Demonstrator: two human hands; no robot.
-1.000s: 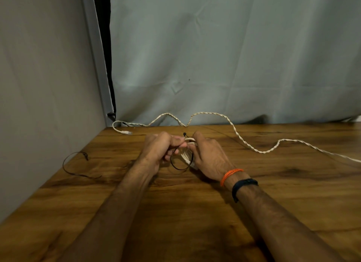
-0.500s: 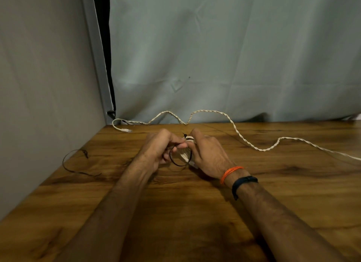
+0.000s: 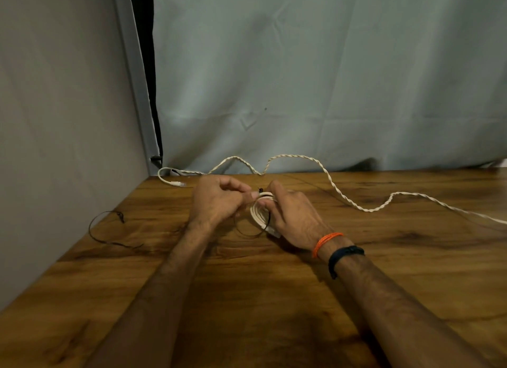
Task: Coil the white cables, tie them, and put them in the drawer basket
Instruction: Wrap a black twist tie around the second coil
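Both hands [image 3: 219, 200] [image 3: 293, 216] on coiled cable [image 3: 259, 212]; twisted cable [image 3: 340, 192] behind.

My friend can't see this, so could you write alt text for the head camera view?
Two hands, left hand and right hand, hold a small white cable coil with a thin black tie over a wooden table. A long twisted white cable trails behind.

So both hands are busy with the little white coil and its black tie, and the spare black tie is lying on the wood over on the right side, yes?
Nearly. The left hand and right hand do hold the white coil with its black tie, but the head view shows the spare black tie lying on the left side of the table, near the wall, not on the right.
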